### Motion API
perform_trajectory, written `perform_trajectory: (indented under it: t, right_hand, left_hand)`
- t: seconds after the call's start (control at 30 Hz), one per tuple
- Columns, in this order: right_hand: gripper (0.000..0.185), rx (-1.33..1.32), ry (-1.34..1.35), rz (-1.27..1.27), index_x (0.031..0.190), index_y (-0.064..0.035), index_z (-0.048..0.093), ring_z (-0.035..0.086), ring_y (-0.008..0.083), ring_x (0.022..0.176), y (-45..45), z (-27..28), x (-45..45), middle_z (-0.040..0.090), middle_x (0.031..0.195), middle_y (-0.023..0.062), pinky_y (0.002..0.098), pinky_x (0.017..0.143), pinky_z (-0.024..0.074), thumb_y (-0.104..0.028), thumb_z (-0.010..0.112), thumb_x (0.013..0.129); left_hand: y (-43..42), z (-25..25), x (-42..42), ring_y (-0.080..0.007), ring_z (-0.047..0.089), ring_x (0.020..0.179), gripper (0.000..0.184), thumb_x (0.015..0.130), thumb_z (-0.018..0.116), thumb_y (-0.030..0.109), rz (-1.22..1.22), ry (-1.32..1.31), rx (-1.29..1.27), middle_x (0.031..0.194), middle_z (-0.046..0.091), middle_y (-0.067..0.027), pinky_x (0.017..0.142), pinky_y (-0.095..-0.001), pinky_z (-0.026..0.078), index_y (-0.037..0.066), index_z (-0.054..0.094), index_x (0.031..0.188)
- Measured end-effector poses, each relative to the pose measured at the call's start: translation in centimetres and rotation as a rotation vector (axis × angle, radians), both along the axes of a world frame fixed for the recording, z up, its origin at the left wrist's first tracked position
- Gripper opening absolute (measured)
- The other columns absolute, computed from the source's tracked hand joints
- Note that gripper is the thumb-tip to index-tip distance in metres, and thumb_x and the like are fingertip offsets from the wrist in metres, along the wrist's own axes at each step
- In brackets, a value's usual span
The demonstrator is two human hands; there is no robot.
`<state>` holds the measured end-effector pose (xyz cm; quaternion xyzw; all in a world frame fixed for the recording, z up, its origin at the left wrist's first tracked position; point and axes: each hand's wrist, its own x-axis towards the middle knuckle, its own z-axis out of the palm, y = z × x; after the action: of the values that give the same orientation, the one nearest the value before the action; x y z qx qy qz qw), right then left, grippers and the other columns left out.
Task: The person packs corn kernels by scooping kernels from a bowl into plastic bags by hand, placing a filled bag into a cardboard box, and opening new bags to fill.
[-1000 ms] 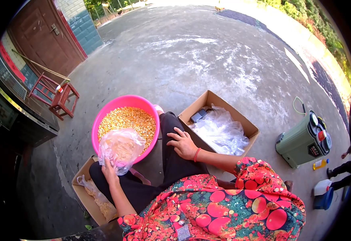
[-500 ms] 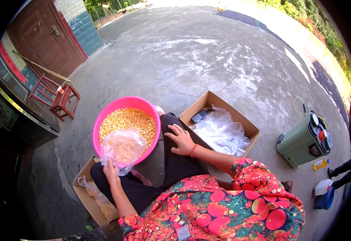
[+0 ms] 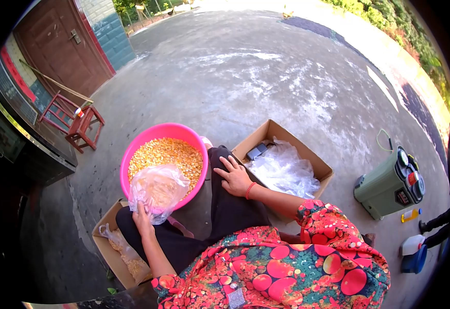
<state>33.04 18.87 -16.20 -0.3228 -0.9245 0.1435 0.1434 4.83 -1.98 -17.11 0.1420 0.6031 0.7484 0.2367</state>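
My left hand [image 3: 142, 220] is closed on the near edge of a clear plastic bag [image 3: 159, 188]. The bag lies over the front rim of a pink basin [image 3: 127, 154], and pale yellow contents show through its film. Loose corn kernels [image 3: 171, 157] fill much of the basin behind the bag. With fingers spread and nothing in them, my right hand [image 3: 235, 177] lies on my dark-trousered right knee. Just beyond it stands an open cardboard box [image 3: 299, 149] of crumpled clear plastic bags [image 3: 281, 167] and a small dark device [image 3: 256, 151].
By my left leg, another cardboard box [image 3: 113, 261] holds a filled clear bag [image 3: 127, 252]. A red wooden chair [image 3: 83, 126] stands at the left. To the right are a green tank sprayer [image 3: 390, 183], a yellow bottle [image 3: 411, 215], a blue bucket [image 3: 415, 260] and a person's dark-clad leg [image 3: 438, 226].
My right hand has settled slightly on the knee, its fingers still spread. My left hand keeps its grip on the bag, and the view has shifted a little.
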Motion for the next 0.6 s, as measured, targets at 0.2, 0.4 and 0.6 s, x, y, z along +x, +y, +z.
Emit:
perform_trajectory:
  t: [0.2, 0.4, 0.6]
  right_hand:
    - [0.047, 0.014, -0.052, 0.227, 0.119, -0.0192, 0.057, 0.013, 0.0375, 0.136, -2.3, 1.2, 2.7, 0.032, 0.141, 0.0101, 0.0645, 0.097, 0.0249, -0.032, 0.055, 0.073]
    - [0.040, 0.034, 0.001, 0.180, 0.108, -0.0172, 0.062, 0.018, 0.0355, 0.134, -2.7, 1.3, 2.0, 0.037, 0.136, 0.0089, 0.0639, 0.096, 0.0263, -0.030, 0.057, 0.071]
    - [0.037, 0.033, 0.035, 0.170, 0.105, -0.0168, 0.063, 0.019, 0.0340, 0.134, -2.7, 1.0, 1.8, 0.039, 0.134, 0.0079, 0.0625, 0.097, 0.0260, -0.028, 0.057, 0.071]
  left_hand:
    - [-0.1, 0.1, 0.1, -0.0178, 0.061, 0.081, 0.038, 0.092, 0.052, 0.027, -0.009, 0.002, -0.018, 0.095, 0.061, -0.0112, 0.069, -0.0304, 0.050, -0.010, 0.057, 0.102]
    - [-0.3, -0.6, -0.5, -0.0163, 0.060, 0.081, 0.035, 0.092, 0.053, 0.025, -0.039, 0.013, -0.043, 0.094, 0.061, -0.0095, 0.069, -0.0292, 0.049, -0.008, 0.057, 0.103]
    - [-0.4, -0.5, -0.3, -0.0155, 0.059, 0.086, 0.028, 0.091, 0.054, 0.017, -0.071, 0.025, 0.002, 0.099, 0.061, -0.0085, 0.074, -0.0290, 0.048, -0.007, 0.057, 0.105]
